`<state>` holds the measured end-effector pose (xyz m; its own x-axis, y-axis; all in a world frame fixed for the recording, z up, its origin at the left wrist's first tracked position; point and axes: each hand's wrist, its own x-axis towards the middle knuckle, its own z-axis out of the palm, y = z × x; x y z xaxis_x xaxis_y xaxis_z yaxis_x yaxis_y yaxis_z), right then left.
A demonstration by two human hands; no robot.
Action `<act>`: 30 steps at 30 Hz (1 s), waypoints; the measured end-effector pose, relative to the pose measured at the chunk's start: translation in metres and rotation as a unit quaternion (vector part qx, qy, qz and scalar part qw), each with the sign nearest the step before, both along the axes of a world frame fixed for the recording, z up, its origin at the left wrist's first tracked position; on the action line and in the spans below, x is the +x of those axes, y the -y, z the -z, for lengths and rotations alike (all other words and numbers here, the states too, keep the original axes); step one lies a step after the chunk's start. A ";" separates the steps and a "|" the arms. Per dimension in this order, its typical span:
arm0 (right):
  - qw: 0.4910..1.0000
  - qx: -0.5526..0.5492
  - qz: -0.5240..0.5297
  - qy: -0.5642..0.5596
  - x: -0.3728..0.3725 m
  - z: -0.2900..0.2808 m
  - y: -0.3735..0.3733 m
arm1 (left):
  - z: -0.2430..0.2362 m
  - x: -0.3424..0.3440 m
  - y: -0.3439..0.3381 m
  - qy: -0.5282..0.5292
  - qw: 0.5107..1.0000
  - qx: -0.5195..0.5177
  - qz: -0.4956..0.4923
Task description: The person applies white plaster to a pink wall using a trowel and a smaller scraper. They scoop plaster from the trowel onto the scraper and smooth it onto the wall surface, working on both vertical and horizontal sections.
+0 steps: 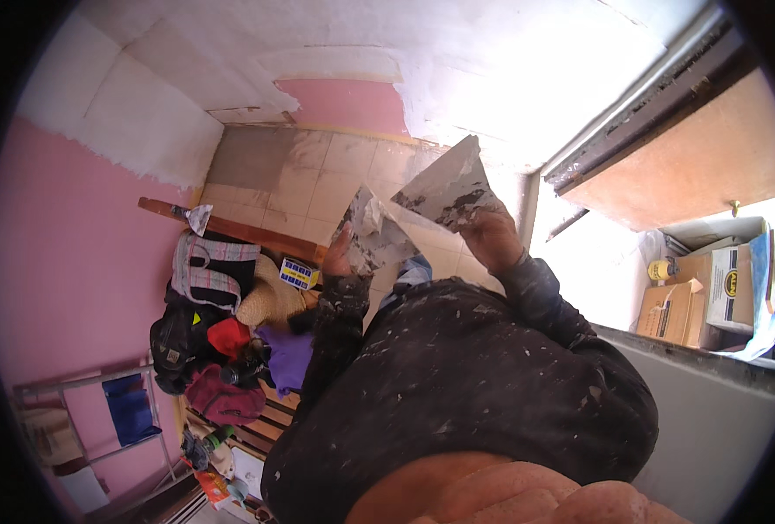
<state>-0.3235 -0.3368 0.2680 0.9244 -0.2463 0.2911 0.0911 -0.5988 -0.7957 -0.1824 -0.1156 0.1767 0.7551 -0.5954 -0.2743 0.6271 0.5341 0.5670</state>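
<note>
My left hand is closed on a triangular putty knife whose metal blade is smeared with white and grey filler. A second, larger triangular putty knife is gripped in my right hand, its broad edge pointing up and left. Dark and pale patches of filler cling to that blade near my fingers. The two blades are close together in front of my body, and whether they touch is hard to tell. Their handles are hidden by my hands. Both dark sleeves are speckled with white.
At left, a wooden bench bears a striped bag, a straw hat, a purple cloth, and a small putty knife. A metal rack stands lower left. Cardboard boxes fill a recess at right, below a wooden panel.
</note>
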 end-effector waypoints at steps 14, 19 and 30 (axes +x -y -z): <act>0.960 0.250 -0.018 0.122 0.222 -0.025 0.057 | -0.047 0.221 0.128 -0.053 0.987 -0.110 0.105; 0.944 0.254 -0.126 0.166 0.300 -0.014 0.080 | -0.050 0.280 0.144 -0.037 0.983 -0.173 0.041; 0.930 -0.131 -0.297 0.174 0.454 -0.007 0.135 | -0.076 0.385 0.169 -0.025 0.987 -0.159 0.013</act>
